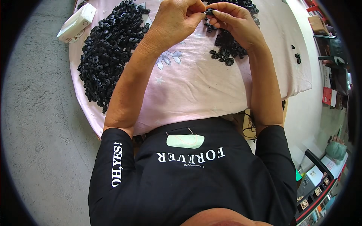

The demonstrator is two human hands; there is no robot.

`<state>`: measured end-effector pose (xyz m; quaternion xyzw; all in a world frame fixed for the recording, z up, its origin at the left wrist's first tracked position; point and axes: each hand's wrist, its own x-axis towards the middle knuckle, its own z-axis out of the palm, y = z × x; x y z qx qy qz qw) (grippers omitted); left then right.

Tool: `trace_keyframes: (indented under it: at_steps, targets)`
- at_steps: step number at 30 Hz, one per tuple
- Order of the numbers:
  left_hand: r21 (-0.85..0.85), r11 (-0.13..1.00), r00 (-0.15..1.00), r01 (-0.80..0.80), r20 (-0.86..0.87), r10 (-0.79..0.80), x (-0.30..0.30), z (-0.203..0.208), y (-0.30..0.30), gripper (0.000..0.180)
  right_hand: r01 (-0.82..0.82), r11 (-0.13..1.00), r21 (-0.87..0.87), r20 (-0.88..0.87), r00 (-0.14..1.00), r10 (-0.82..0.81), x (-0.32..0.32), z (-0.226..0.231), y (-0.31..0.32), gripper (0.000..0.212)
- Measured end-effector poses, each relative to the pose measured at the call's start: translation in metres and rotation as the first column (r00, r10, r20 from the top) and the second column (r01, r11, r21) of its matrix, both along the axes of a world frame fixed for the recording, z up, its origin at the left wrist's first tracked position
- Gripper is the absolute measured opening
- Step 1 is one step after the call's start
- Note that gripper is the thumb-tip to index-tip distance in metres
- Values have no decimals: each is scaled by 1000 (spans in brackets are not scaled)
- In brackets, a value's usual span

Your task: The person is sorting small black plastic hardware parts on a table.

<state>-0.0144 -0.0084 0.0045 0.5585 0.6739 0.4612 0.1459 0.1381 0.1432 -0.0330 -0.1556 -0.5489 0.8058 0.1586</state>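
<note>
My left hand (174,22) and my right hand (240,25) meet above the far part of the table, with fingertips almost touching. Between the thumb and fingers of my right hand is a small round black plastic part (209,12). The fingers of my left hand are pinched together against its left side; what they grip is too small to make out. A large heap of ribbed black plastic parts (109,52) lies to the left of my left forearm. Under and beside my right hand is a looser pile of small black pieces (228,44), some of them round.
A pale pink patterned cloth (192,86) covers the table. At its far left edge stands a white box (77,23). A few stray black pieces (298,58) lie at the right. Beyond the right edge are a red-and-white box (329,96) and a dark-framed rack (316,188).
</note>
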Motion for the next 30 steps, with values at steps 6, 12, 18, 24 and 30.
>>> trace_keyframes:
  at_steps: [6,12,18,24,30]
  targets:
    - [-1,1000,1000,-11,23,11,-1,0,0,6,-4,1000,18,-28,1000,4,-3,1,-4,19]
    - [-15,1000,1000,-14,-4,14,0,1,1,6,5,997,73,-41,999,-2,-1,1,-4,18]
    - [52,998,999,24,36,-26,-2,-11,-2,13,7,991,133,-74,997,3,-3,5,-7,17]
    - [46,997,996,-57,69,53,13,16,-3,3,46,983,180,-94,995,-30,0,13,-11,16]
    - [40,997,994,-60,97,56,17,14,-6,4,40,972,233,-134,991,-9,2,15,-9,15]
